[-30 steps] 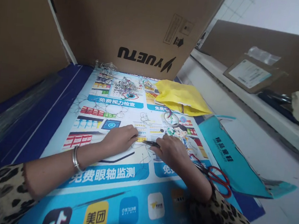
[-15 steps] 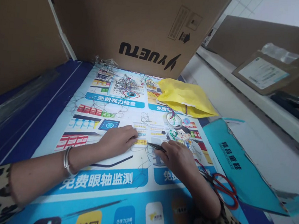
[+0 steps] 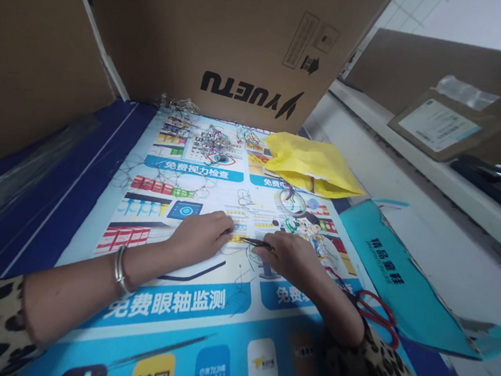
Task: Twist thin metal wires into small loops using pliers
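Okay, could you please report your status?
Right hand gripping dark pointed tool; left hand near its tip, hold unclear. Red-handled scissors beside right forearm. Tangled strands beyond.

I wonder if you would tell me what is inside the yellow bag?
At the mouth of the yellow bag, a dark strand shows; anything deeper is hidden by the bag itself.

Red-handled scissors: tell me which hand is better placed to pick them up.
Right, probably: the right hand is nearer the scissors, though it holds a dark pointed tool; the left hand is farther off.
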### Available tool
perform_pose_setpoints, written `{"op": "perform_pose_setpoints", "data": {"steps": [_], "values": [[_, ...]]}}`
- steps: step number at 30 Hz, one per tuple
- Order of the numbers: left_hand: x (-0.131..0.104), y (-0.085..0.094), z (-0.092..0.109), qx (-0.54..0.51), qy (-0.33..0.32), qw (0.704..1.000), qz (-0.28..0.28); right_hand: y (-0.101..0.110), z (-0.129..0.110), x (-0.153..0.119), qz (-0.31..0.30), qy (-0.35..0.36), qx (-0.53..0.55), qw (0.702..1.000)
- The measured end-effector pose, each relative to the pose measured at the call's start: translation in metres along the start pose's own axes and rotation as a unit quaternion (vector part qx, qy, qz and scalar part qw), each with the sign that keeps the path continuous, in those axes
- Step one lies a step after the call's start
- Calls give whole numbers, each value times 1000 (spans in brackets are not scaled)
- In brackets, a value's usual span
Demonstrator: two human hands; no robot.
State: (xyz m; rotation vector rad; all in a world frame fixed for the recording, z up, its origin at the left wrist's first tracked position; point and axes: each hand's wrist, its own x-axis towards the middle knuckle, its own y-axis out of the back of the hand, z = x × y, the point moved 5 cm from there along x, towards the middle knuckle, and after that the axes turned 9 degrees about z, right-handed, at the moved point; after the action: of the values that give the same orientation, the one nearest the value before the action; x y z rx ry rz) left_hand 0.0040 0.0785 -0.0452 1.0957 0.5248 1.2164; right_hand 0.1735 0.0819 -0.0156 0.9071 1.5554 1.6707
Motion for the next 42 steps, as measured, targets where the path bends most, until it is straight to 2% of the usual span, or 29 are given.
{"op": "perform_pose_setpoints", "data": {"steps": [7, 12, 15, 18, 21, 23, 25, 30, 33, 36, 40, 42], "values": [[0, 0, -2, -30, 11, 999, 14, 2, -1, -5, 14, -3, -18, 1000], [2, 4, -7, -106, 56, 992, 40, 7, 5, -13, 84, -34, -70, 993], [3, 10, -7, -192, 101, 974, 68, 5, 5, -15, 111, -33, -38, 993], [0, 9, -4, -338, 179, 923, 48, 1, 3, -15, 131, -31, 11, 991], [-4, -2, 6, -505, 232, 831, -12, -2, -2, -14, 157, -36, 31, 986], [-6, -5, 11, -567, 241, 787, -8, -4, -6, -13, 166, -36, 39, 985], [-7, -6, 11, -589, 251, 768, 16, -6, -10, -12, 165, -32, 47, 985], [-8, -3, 9, -565, 253, 783, 62, -9, -18, -13, 157, -15, 49, 986], [-8, -2, 11, -605, 269, 746, 69, -9, -23, -13, 159, -7, 33, 987], [-8, -4, 15, -630, 283, 722, 39, -11, -29, -12, 153, 7, 30, 988], [-8, -2, 17, -639, 250, 727, 8, -12, -33, -13, 145, 19, 48, 988], [-7, 1, 12, -614, 233, 754, 24, -12, -32, -14, 139, 18, 59, 988]]}}
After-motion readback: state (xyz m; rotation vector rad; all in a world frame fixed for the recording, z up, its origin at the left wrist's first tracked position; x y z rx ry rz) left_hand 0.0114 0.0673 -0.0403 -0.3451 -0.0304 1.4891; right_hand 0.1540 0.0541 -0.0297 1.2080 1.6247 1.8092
